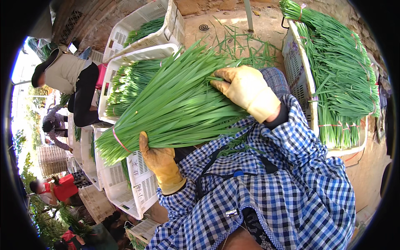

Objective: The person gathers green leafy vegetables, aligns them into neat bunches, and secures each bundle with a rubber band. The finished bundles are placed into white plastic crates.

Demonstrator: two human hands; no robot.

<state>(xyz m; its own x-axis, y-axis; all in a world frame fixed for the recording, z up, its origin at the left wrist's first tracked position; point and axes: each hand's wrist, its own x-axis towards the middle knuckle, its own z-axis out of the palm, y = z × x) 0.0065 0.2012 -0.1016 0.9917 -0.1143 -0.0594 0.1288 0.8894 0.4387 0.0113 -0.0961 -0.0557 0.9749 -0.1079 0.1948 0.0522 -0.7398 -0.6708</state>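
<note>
A large bundle of garlic chives [175, 103] lies slanted across my lap, its leaves fanned out to the right. A pink band [120, 139] circles it near the pale stem ends at the left. My left hand [161, 162], in a stained yellow glove, grips the bundle from below just right of that band; its thumb shows and its fingers are hidden underneath. My right hand [245, 90], also gloved, pinches a few leaves [215, 78] between thumb and fingers at the bundle's upper right side. Loose leaf scraps [234, 147] rest on my checked shirt.
At right, a white plastic crate [307, 90] is heaped with banded chives [343, 72]. Another crate [107, 93] with bundles stands left of my bundle, and a further crate [120, 190] sits below it. Cut leaves [247, 47] litter the ground. Several people work at far left.
</note>
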